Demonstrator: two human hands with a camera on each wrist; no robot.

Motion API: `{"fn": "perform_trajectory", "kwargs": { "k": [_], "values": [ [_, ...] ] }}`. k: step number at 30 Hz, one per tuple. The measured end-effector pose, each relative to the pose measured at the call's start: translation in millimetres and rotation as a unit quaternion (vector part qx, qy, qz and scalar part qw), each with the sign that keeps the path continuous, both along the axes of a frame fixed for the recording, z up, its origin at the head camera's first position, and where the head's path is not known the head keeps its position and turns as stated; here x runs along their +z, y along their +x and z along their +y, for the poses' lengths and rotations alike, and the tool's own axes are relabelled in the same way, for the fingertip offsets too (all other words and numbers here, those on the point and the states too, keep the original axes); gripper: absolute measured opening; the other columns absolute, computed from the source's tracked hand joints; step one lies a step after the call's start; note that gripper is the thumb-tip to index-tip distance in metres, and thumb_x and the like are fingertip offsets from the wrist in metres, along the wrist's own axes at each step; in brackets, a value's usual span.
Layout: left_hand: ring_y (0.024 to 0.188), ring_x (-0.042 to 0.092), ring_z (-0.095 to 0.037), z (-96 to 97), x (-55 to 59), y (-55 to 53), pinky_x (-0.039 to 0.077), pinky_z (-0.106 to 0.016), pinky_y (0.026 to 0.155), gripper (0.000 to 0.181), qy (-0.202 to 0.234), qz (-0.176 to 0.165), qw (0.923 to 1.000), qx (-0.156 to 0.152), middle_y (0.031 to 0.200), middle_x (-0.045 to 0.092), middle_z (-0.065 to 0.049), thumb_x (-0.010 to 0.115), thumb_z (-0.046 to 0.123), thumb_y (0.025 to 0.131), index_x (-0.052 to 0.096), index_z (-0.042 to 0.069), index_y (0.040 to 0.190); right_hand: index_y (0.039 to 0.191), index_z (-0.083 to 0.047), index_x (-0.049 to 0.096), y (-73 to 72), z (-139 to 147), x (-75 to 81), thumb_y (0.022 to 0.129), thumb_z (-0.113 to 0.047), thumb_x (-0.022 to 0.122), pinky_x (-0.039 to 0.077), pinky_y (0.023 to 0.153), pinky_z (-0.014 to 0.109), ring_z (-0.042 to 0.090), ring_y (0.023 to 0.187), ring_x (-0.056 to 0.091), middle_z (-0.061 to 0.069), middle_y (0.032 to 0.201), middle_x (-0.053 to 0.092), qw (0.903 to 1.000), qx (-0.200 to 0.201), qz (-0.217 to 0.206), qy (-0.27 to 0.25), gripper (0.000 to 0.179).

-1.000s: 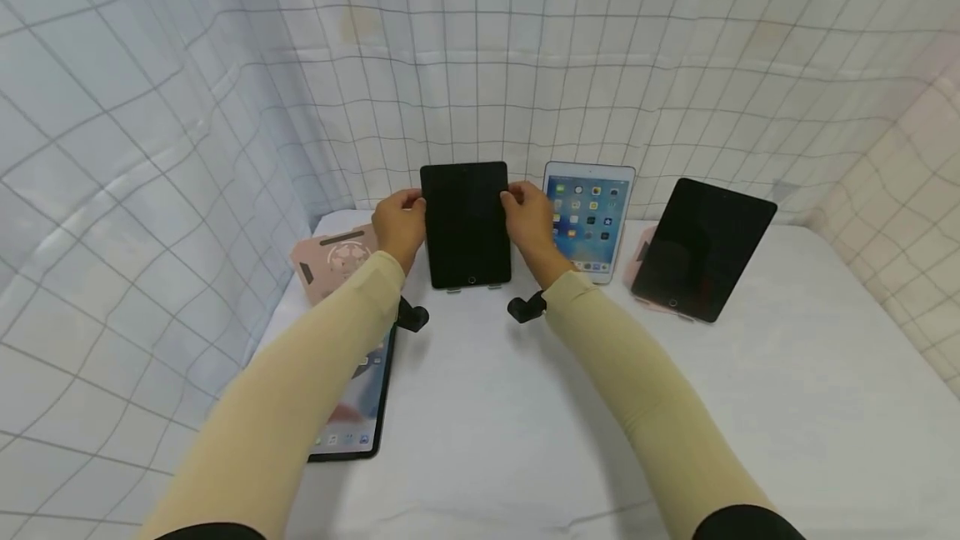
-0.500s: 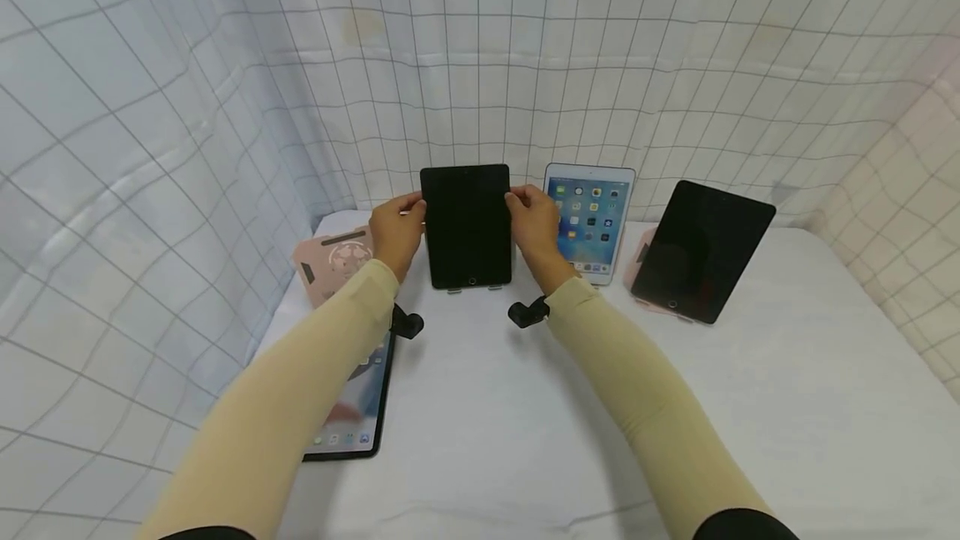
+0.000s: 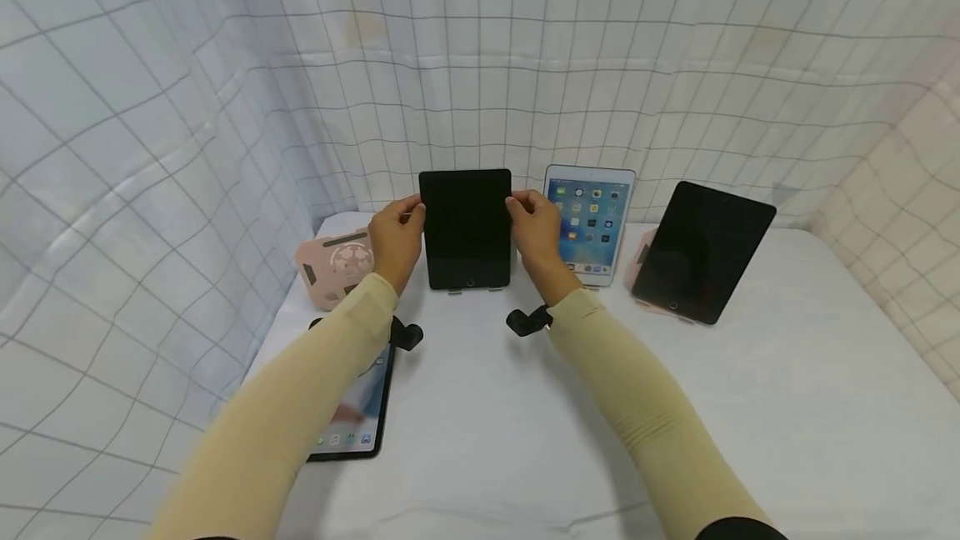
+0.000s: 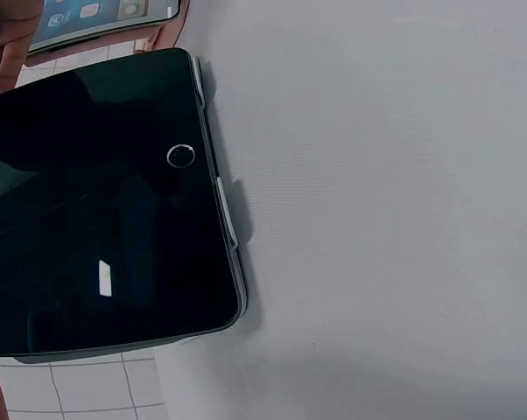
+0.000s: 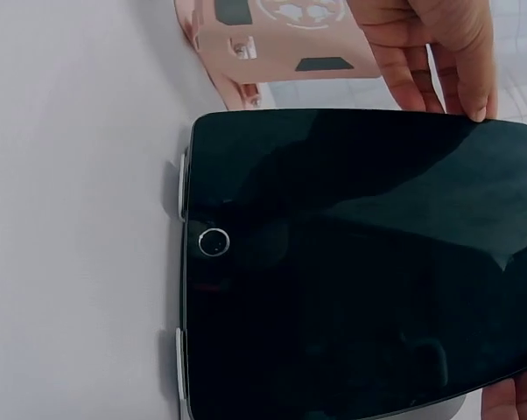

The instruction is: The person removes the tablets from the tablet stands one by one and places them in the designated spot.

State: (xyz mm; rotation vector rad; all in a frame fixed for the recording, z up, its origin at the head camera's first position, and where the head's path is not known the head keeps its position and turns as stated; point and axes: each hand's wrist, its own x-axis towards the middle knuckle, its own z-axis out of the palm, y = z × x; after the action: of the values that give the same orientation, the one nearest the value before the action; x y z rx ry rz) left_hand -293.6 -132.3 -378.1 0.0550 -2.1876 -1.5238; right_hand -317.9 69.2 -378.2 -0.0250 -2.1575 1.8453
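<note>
A black tablet point(image 3: 468, 232) with a round home button stands propped upright at the back middle of the table. Its lower edge sits in two small silver stand lips point(image 5: 181, 185); most of that stand is hidden behind it. My left hand point(image 3: 399, 238) pinches the tablet's left edge between thumb and fingers, up near the top. On the opposite edge my right hand point(image 3: 536, 232) holds it the same way. Seen from the right wrist, the left thumb point(image 5: 475, 87) lies at the tablet's border, with other fingers behind.
Right of the held tablet, a white tablet point(image 3: 588, 223) with a lit screen leans on a pink stand. Farther right another black tablet point(image 3: 703, 252) is tilted on its stand. A bare pink stand point(image 3: 336, 267) is at left; a large lit tablet point(image 3: 360, 411) lies flat under my left forearm.
The black tablet's top edge sits slightly lower in the head view, and both hands have come down a little with it. Both hands keep their hold; the other tablets have stayed put.
</note>
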Motion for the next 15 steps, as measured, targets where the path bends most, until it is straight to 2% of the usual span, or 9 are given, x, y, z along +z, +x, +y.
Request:
{"fn": "perform_trajectory", "kwargs": {
  "k": [8, 11, 15],
  "values": [
    [0.096, 0.064, -0.026, 1.5, -5.4, 3.9, 0.053, -0.036, 0.081, 0.023, -0.033, 0.072, 0.9968, 0.006, 0.108, 0.07, -0.014, 0.061, 0.01, 0.099, 0.071, 0.0, 0.117, 0.108, -0.002, 0.068, 4.1, 1.6, -0.3, 0.099, -0.018, 0.062, 0.05, 0.073, 0.027, 0.016, 0.083, 0.055, 0.007, 0.095, 0.06, 0.9993, 0.011, -0.005, -0.034, 0.018],
    [0.097, 0.064, -0.027, 2.1, -7.0, 7.4, 0.053, -0.034, 0.08, 0.024, -0.027, 0.068, 0.9973, 0.003, 0.109, 0.07, -0.015, 0.062, 0.01, 0.098, 0.071, 0.0, 0.118, 0.108, -0.003, 0.068, 8.2, 3.2, -0.8, 0.1, -0.018, 0.062, 0.049, 0.073, 0.027, 0.016, 0.083, 0.054, 0.006, 0.094, 0.059, 0.9992, 0.014, -0.006, -0.037, 0.018],
    [0.096, 0.066, -0.025, -0.7, -6.8, 13.4, 0.052, -0.025, 0.074, 0.024, -0.008, 0.047, 0.9989, 0.0, 0.11, 0.07, -0.014, 0.063, 0.01, 0.097, 0.071, 0.0, 0.118, 0.109, -0.003, 0.066, 16.4, 3.5, 0.6, 0.1, -0.018, 0.061, 0.049, 0.073, 0.027, 0.017, 0.084, 0.054, 0.007, 0.095, 0.059, 0.9993, 0.026, 0.004, -0.025, 0.018]
  ]
}}
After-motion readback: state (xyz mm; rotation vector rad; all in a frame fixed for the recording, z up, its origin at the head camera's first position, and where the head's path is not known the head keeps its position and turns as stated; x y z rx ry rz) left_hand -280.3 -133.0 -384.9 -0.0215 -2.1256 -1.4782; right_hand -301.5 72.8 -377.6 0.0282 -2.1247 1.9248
